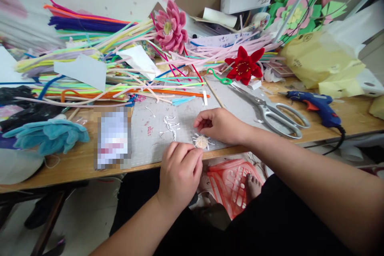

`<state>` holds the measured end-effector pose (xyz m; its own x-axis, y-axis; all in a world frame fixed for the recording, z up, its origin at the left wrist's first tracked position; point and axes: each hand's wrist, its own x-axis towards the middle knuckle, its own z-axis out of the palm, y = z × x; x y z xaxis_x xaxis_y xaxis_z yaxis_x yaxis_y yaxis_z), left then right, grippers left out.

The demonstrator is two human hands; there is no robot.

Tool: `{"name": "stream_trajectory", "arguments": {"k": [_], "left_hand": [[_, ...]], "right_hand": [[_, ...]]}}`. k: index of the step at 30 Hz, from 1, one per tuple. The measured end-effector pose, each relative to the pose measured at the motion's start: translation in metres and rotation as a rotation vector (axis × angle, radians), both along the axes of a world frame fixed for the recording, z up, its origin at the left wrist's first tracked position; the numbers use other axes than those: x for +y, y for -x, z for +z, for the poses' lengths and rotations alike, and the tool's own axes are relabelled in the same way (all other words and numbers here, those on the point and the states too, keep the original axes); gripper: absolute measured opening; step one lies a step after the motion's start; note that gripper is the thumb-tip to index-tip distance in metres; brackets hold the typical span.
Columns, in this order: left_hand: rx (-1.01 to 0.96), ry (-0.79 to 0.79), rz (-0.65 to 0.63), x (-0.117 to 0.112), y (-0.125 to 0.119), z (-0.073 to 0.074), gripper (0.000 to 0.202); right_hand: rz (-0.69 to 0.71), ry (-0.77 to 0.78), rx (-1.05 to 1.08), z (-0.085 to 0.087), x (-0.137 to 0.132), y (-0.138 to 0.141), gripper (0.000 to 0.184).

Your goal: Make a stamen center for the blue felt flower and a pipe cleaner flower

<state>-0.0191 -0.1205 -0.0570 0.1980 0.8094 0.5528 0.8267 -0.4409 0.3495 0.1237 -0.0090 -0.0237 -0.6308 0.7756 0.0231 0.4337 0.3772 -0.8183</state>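
Observation:
A small cream fuzzy flower centre (202, 142) with short white strands lies at the near edge of a grey cutting mat (177, 120). My left hand (180, 172) is curled below it, its fingertips pinched at the piece's left side. My right hand (220, 125) is curled just above it, fingers bent down towards the mat. White pipe-cleaner scraps (171, 126) lie left of my right hand.
A big heap of coloured pipe cleaners (99, 56) fills the back left. A pink flower (171, 28), a red flower (245, 65), large scissors (270, 110) and a blue glue gun (318, 106) lie behind and to the right. A blue fuzzy flower (51, 136) lies left. A red basket (231, 184) stands under the table.

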Motion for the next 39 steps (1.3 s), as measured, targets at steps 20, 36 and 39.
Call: {"name": "stream_trajectory", "arguments": {"k": [20, 36, 39], "left_hand": [[-0.077, -0.09, 0.112, 0.009, 0.043, 0.021, 0.013], [0.184, 0.219, 0.342, 0.043, 0.055, 0.044, 0.01], [0.222, 0.264, 0.367, 0.049, 0.054, 0.041, 0.021]], "right_hand": [[-0.234, 0.398, 0.336, 0.003, 0.009, -0.014, 0.013], [0.125, -0.42, -0.2, 0.01, 0.013, 0.046, 0.02], [0.166, -0.451, -0.279, 0.009, 0.014, 0.062, 0.016]]}}
